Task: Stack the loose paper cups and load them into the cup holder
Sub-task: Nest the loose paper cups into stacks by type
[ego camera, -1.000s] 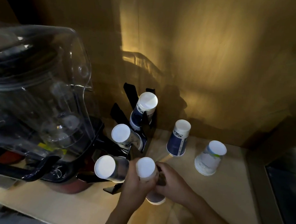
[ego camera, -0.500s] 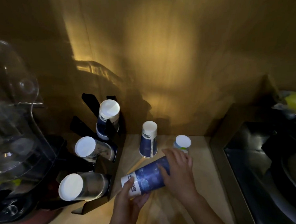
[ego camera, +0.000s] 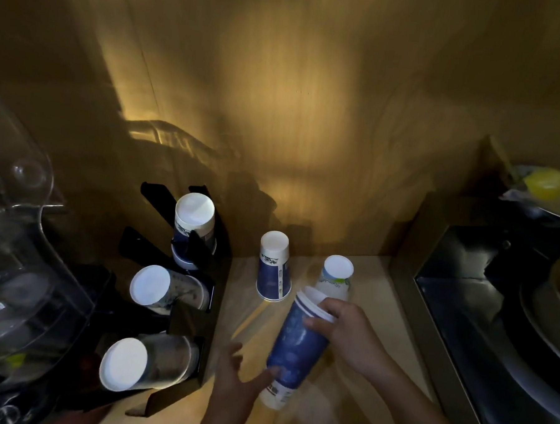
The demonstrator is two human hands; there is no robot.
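Note:
My right hand [ego camera: 350, 335] grips a stack of blue paper cups [ego camera: 297, 342] near its open rims, holding it tilted above the counter. My left hand [ego camera: 235, 384] is spread open beside the stack's closed bottom end, thumb touching it. Behind them an upside-down blue cup [ego camera: 274, 266] and an upside-down pale cup [ego camera: 335, 276] stand on the wooden counter [ego camera: 374, 298]. The black cup holder [ego camera: 198, 324] at left carries three cup stacks: top [ego camera: 194, 220], middle [ego camera: 158, 286], bottom [ego camera: 141, 363].
A clear plastic blender cover [ego camera: 16, 263] fills the left edge. A dark metal sink [ego camera: 500, 320] with dishes lies at right; something yellow [ego camera: 546, 183] sits above it. A wooden wall rises behind the counter.
The cup stack has swung more upright, rims now toward the back under my right hand. My left hand has opened and slipped off the stack's bottom end. The view shifted right.

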